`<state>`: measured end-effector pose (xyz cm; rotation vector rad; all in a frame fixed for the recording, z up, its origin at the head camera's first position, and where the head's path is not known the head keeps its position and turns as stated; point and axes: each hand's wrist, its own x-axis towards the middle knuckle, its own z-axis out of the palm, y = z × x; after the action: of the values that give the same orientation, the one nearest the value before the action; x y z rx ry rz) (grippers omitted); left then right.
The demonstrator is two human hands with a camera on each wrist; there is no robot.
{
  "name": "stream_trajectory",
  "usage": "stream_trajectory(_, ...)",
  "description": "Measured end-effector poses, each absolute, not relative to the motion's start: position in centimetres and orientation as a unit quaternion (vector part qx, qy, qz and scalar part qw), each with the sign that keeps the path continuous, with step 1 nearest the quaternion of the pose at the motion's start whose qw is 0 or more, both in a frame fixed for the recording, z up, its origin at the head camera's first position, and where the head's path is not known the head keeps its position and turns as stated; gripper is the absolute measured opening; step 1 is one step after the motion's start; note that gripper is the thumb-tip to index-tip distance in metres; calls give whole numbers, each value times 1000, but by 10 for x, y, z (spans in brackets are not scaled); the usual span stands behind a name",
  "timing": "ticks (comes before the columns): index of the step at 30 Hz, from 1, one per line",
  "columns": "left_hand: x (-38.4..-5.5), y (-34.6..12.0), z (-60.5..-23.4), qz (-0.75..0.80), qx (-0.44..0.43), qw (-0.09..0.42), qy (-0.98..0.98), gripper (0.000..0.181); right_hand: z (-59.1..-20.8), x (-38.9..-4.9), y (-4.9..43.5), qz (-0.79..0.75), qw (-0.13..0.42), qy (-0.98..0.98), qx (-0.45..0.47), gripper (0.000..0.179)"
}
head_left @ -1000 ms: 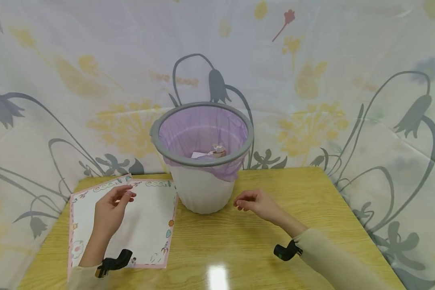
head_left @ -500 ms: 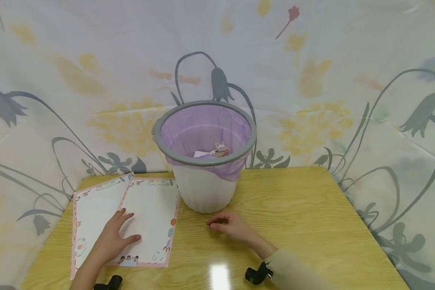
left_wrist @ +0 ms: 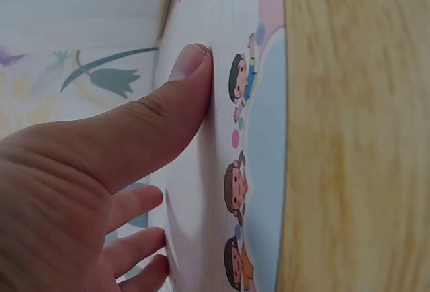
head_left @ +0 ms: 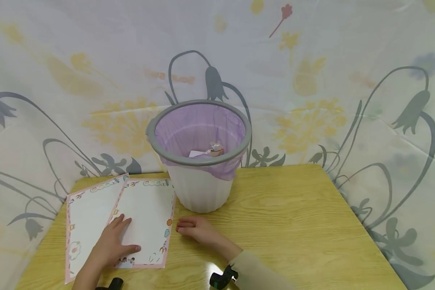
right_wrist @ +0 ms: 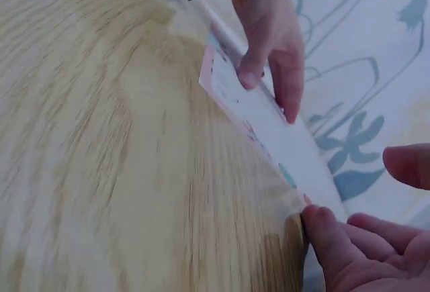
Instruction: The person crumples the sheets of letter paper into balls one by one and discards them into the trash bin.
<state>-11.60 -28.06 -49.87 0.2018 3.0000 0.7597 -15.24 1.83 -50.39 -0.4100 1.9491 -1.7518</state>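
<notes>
Two white sheets of paper with pink cartoon borders lie overlapping on the table's left side. My left hand (head_left: 110,243) rests on the right-hand sheet (head_left: 146,213), fingers spread and thumb apart; the left wrist view shows its thumb (left_wrist: 185,84) against the paper above the printed children. Partly covered, the other sheet (head_left: 88,217) lies to the left. My right hand (head_left: 197,230) is low over the table, just right of the upper sheet. In the right wrist view its fingertips (right_wrist: 319,218) are at the sheet's edge; whether they touch it cannot be told. Nothing is held in either hand.
A white bin (head_left: 203,189) with a grey rim and a purple liner (head_left: 188,133) stands behind the hands, close to the sheet's top right corner. Some scraps (head_left: 215,150) lie inside. A flower-printed cloth (head_left: 311,80) hangs behind the wooden table (head_left: 293,217).
My left hand has come down from above the sheets and spread out on the right-hand one. From beside the bin, my right hand has moved left and nearer, to the sheet's right edge.
</notes>
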Motion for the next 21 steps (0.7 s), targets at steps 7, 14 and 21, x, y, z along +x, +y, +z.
stream_trajectory(7,-117,-277,-493,244,37,44,968,102,-498,-152,-6,-650,241,713,-103,50)
stream_trajectory(14,-118,-274,-490,242,22,47,969,103,-499,-154,-28,-650,235,715,-100,50)
stream_trajectory(21,-118,-268,-488,230,18,35,972,109,-507,-147,-55,-705,185,681,-69,46)
